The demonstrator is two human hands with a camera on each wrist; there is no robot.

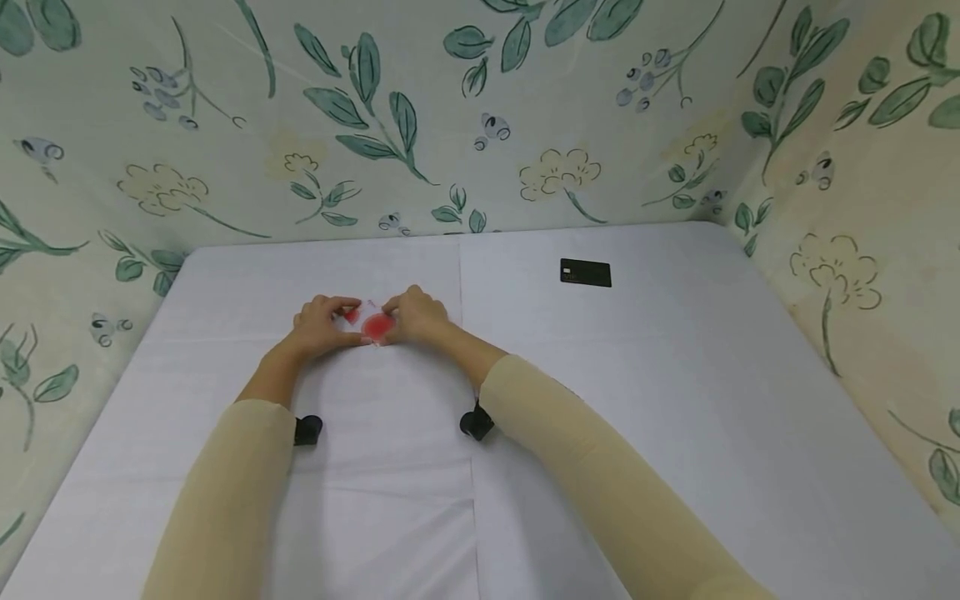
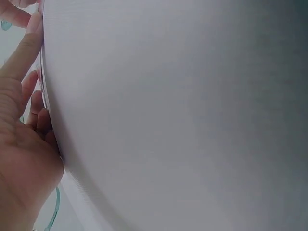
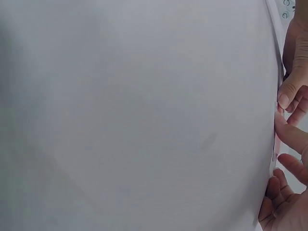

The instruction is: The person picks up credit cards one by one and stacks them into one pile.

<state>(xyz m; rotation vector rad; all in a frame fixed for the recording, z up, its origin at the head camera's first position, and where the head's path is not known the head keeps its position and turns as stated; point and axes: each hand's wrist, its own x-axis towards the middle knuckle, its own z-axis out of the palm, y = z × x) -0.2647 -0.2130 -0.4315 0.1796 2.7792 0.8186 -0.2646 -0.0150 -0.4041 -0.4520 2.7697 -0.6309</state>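
Note:
A small, flat, clear-and-white piece with red patches [image 1: 378, 327] lies on the white table, between my two hands. It looks like a thin plastic packet, but I cannot tell its exact kind. My left hand [image 1: 321, 326] holds its left side, the index finger at the far edge and the thumb at the near edge. Opposite, my right hand [image 1: 418, 317] grips the right side with thumb and index finger. In the left wrist view the left hand [image 2: 21, 144] rests low along the tabletop. A reddish edge [image 3: 276, 144] shows beside the right hand [image 3: 291, 192] in the right wrist view.
A black card [image 1: 586, 272] lies farther back on the right of the white-covered table [image 1: 637, 400]. Leaf-and-flower patterned walls [image 1: 450, 150] border the table at the back and sides. Black wrist cameras [image 1: 477, 422] sit under both forearms.

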